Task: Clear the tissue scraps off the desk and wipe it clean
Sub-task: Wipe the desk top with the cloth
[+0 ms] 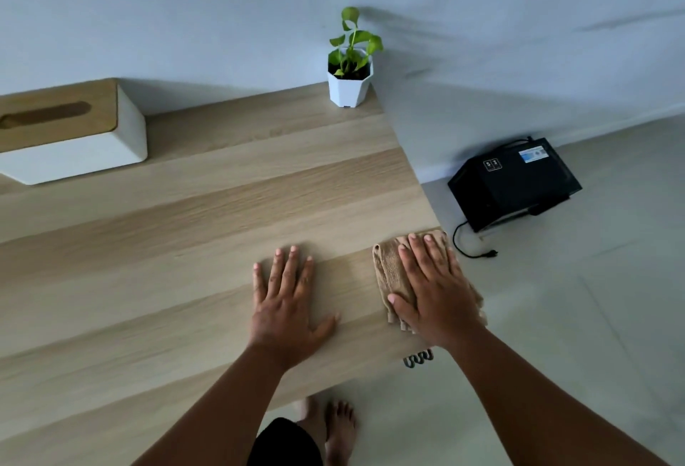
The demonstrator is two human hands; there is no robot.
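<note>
A light wooden desk (185, 243) fills the left and middle of the view. My right hand (433, 291) lies flat, fingers spread, pressing a folded tan cloth (389, 269) against the desk's right edge; part of the cloth hangs past the edge. My left hand (287, 302) rests palm down on the bare wood to the left of the cloth, fingers apart, holding nothing. I see no tissue scraps on the visible desk surface.
A white tissue box with a wooden lid (70, 132) stands at the back left. A small plant in a white pot (350, 72) sits at the far right corner by the wall. On the floor to the right lies a black box (513, 182) with a cable.
</note>
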